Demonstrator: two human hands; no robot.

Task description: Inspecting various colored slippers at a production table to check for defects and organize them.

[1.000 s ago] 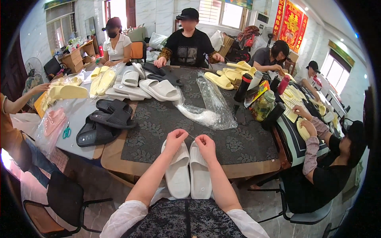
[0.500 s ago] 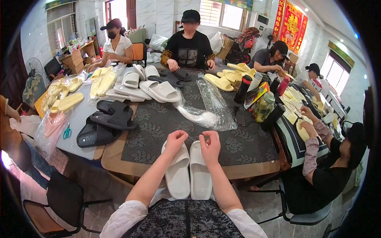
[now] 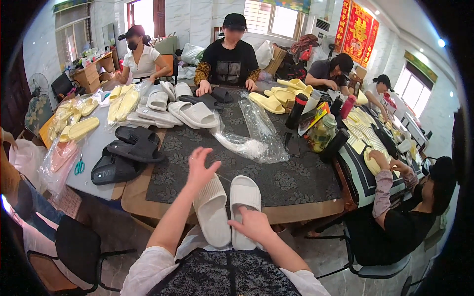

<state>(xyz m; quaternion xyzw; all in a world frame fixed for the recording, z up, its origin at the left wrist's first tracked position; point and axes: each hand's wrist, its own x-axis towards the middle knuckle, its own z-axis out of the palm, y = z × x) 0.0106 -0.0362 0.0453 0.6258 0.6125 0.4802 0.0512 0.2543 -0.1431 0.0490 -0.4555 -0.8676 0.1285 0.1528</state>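
Two white moulded foam slide sandals (image 3: 227, 209) lie side by side at the table's (image 3: 138, 204) near edge.
Right hand (image 3: 254, 226) presses the heel, fingers loosely curled, gripping nothing; left hand (image 3: 200, 165) hovers open. Probably light, soft; grip the strap.

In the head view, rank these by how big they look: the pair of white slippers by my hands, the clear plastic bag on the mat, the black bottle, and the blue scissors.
Largest to smallest as they appear:
1. pair of white slippers and clear plastic bag: about alike; the slippers lie nearer the camera, so unsure.
2. black bottle
3. blue scissors
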